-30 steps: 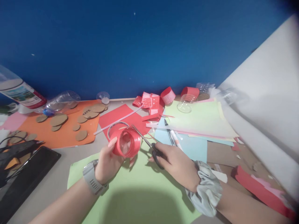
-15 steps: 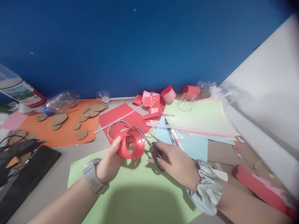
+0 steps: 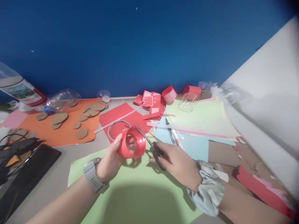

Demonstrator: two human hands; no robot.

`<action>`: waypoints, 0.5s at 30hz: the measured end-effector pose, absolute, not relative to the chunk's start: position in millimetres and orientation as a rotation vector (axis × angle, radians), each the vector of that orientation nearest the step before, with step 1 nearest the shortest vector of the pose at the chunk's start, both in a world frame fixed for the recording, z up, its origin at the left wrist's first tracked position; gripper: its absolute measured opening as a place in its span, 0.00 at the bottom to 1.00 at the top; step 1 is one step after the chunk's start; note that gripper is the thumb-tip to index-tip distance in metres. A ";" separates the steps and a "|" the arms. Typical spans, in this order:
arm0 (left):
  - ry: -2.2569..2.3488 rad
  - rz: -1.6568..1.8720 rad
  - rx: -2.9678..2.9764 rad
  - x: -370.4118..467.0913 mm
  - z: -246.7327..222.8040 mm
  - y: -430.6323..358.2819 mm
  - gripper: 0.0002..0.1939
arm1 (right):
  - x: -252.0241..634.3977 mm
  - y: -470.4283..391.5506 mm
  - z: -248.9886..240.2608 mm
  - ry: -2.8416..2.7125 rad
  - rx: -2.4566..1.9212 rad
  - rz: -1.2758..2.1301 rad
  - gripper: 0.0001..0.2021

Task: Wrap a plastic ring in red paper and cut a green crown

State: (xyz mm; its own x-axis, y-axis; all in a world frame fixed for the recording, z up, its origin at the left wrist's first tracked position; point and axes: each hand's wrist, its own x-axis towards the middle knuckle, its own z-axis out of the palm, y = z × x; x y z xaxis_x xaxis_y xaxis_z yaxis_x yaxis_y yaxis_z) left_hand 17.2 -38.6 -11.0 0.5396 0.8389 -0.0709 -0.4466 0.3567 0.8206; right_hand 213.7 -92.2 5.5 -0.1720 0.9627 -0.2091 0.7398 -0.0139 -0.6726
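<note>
My left hand (image 3: 108,161) grips a short clear plastic ring wrapped in red paper (image 3: 132,143), held on its side above a green sheet (image 3: 140,193). My right hand (image 3: 176,161) holds black-handled scissors (image 3: 149,144). Their blades point up and left, with the tips at the ring's right rim. A grey watch sits on my left wrist and a grey scrunchie on my right.
A red sheet (image 3: 121,116) with a thin ring and a white stick lies behind. Brown card discs (image 3: 58,118) sit on orange paper at left, a glue gun (image 3: 16,147) and black tablet (image 3: 25,177) at far left. Stacked pastel sheets (image 3: 201,119), pens (image 3: 174,137) and red scraps lie right.
My left hand has turned the red ring and shifted it slightly right, toward the scissors. The scissor blades have come up against its rim.
</note>
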 end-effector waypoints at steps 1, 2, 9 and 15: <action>0.532 0.880 0.846 17.3 -10.8 -38.3 0.20 | 213.4 -92.4 5.2 -1.955 -1.784 0.977 0.11; 0.527 0.880 0.844 17.4 -10.3 -38.1 0.20 | 213.1 -92.6 5.0 -1.961 -1.788 0.971 0.12; 0.525 0.895 0.821 18.3 -7.3 -38.6 0.18 | 212.6 -92.1 4.8 -1.990 -1.801 0.958 0.08; 0.529 0.938 0.777 18.1 -7.4 -38.8 0.17 | 213.9 -93.5 3.4 -1.898 -1.729 1.062 0.09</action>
State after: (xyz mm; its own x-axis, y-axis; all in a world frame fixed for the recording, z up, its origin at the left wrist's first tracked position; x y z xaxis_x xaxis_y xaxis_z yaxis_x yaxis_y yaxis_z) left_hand 18.1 -38.8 -7.4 0.5001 0.8629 -0.0728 -0.5086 0.3607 0.7818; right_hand 213.9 -93.5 3.4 -0.1854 0.9582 -0.2177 0.6869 -0.0321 -0.7261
